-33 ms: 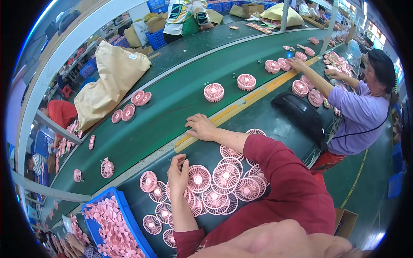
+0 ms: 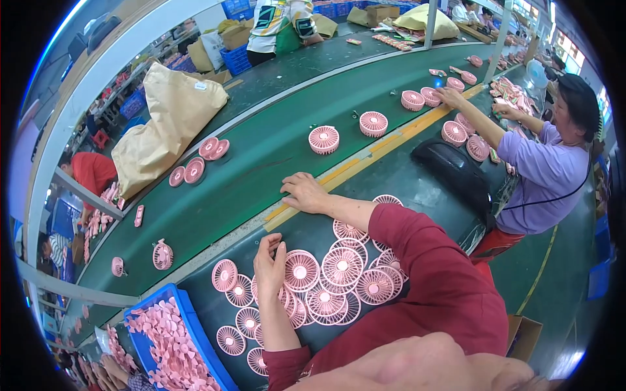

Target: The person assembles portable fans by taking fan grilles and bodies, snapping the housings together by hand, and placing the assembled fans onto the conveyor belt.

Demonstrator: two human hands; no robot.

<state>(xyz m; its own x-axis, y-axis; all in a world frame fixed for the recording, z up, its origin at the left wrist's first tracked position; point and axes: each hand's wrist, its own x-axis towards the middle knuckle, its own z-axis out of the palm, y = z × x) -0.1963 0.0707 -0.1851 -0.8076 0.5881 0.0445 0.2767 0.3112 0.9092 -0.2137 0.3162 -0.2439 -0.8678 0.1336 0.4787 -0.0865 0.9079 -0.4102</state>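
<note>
Head view: with nothing visibly shifted from an instant earlier, pink fan grilles (image 2: 342,266) lay ungrasped on the tabletop (image 2: 398,179) beside the loosely open, seemingly empty left hand (image 2: 268,266), while the right hand (image 2: 306,194), slightly curled and apparently empty, rested by the green conveyor (image 2: 261,166).

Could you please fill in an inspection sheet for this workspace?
Surface: dark green table beside a green conveyor belt.
Job's things: pink round grilles lie overlapping on the table; pink fan heads stand on the belt; a blue bin holds many small pink pieces.
Clutter: black bag on the table; tan sack beyond the belt.
Hands: left hand loosely open among the grilles, contact unclear; right hand palm down at the belt's near edge.
Cables: nothing seen for certain.
Surroundings: co-worker in purple at right; more people farther off.
</note>
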